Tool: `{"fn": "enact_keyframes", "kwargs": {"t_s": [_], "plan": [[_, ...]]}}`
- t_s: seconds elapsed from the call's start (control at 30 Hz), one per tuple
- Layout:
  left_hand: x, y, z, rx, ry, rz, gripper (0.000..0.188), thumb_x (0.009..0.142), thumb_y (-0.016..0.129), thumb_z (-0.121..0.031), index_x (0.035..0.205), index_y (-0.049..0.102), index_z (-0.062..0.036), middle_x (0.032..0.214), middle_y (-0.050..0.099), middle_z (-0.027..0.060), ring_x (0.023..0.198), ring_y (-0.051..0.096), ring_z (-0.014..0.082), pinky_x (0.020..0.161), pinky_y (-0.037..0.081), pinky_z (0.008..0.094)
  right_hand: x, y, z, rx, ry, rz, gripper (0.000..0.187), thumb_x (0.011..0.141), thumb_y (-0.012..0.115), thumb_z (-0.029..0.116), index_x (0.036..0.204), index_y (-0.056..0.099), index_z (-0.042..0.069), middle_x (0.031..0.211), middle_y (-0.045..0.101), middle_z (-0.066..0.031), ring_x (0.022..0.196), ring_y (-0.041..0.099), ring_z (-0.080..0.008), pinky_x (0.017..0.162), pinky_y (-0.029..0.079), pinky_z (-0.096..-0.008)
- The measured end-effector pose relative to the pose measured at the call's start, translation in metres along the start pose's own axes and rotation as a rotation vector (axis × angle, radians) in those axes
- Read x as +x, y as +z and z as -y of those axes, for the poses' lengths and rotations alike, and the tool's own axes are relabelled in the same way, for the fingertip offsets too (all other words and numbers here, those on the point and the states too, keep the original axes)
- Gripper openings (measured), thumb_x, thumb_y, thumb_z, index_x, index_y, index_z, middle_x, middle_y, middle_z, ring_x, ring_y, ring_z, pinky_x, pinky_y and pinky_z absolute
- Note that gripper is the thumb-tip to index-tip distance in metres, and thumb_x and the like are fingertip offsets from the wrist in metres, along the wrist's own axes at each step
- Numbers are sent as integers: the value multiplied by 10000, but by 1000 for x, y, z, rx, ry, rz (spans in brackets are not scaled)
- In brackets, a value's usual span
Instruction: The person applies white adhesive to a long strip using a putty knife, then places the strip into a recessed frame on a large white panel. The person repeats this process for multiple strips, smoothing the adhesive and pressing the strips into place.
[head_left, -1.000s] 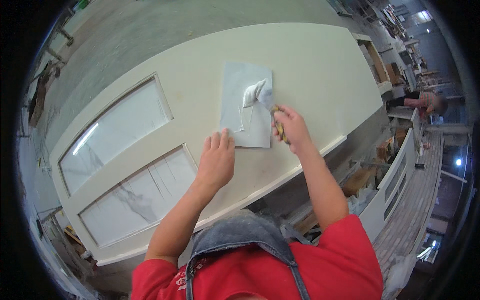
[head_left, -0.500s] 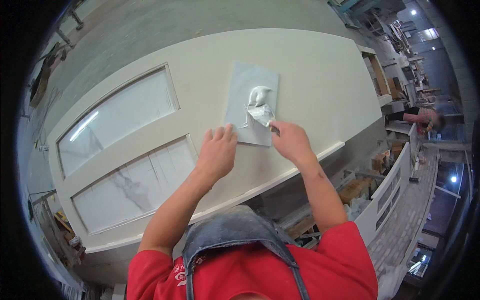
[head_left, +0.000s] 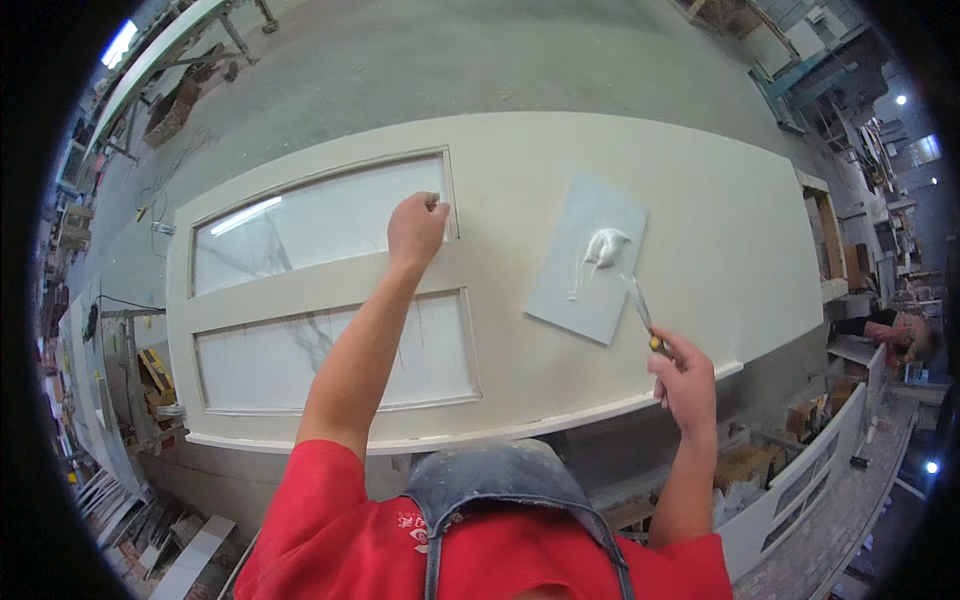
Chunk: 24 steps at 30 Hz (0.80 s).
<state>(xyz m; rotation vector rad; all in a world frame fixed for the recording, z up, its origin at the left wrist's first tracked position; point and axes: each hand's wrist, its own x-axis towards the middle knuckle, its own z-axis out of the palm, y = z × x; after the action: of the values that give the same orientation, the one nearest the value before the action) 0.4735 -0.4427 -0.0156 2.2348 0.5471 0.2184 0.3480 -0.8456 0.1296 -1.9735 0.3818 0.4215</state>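
Observation:
My right hand (head_left: pixel 686 380) grips a putty knife (head_left: pixel 642 305) by its dark and yellow handle. The blade points away from me, by the right edge of a pale grey board (head_left: pixel 560 290). A mound of white paste (head_left: pixel 606 246) and thin smears lie on that board. The board rests on a large cream door (head_left: pixel 720 220). My left hand (head_left: pixel 417 232) is closed, its fingertips pinched together, at the inner end of the farther framed inset (head_left: pixel 330 215). Whatever those fingers may hold is too small to make out. Nearer me is a second inset (head_left: pixel 420 345) with a grey-veined white surface.
A pale strip (head_left: pixel 560 428) runs along the door's near edge. At right stand a white slatted frame (head_left: pixel 820 470) and wood pieces. A person (head_left: pixel 890 335) is farther right. Beyond the door lies a grey floor (head_left: pixel 420 70), with a trestle (head_left: pixel 230 30) at far left.
My left hand has left the grey board's near-left corner, moved left to the far inset and closed. My right hand has drawn the putty knife back toward me, off the paste. The view has shifted.

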Motion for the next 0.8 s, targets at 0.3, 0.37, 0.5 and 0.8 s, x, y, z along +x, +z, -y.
{"fn": "enact_keyframes", "kwargs": {"t_s": [0.3,0.37,0.5,0.8], "plan": [[61,23,18,-153,-372,226,215,853,747,-196,871,785,14,721,719,147,584,669,253,613,542,399,-28,22,-57,324,100,9,473,904,676,47,1372,663,-23,840,681,-47,541,571,-76,435,417,-228],[67,29,23,-187,-380,216,158,862,741,-118,799,737,27,668,658,107,508,576,197,481,427,370,-30,23,-65,372,109,-9,493,909,668,50,1393,641,-36,845,693,-65,541,575,-84,430,413,-227],[74,24,19,-296,-510,266,155,878,741,-65,759,692,22,676,638,94,485,533,174,411,364,351,-29,23,-67,396,103,-37,510,910,657,41,1413,627,-33,851,695,-76,538,573,-90,423,408,-225],[77,-1,18,-480,-601,381,120,899,766,-83,832,724,7,786,684,75,598,588,162,466,456,317,-27,22,-61,463,58,-78,519,914,652,34,1423,605,-53,856,695,-87,533,574,-97,418,408,-231]]}}
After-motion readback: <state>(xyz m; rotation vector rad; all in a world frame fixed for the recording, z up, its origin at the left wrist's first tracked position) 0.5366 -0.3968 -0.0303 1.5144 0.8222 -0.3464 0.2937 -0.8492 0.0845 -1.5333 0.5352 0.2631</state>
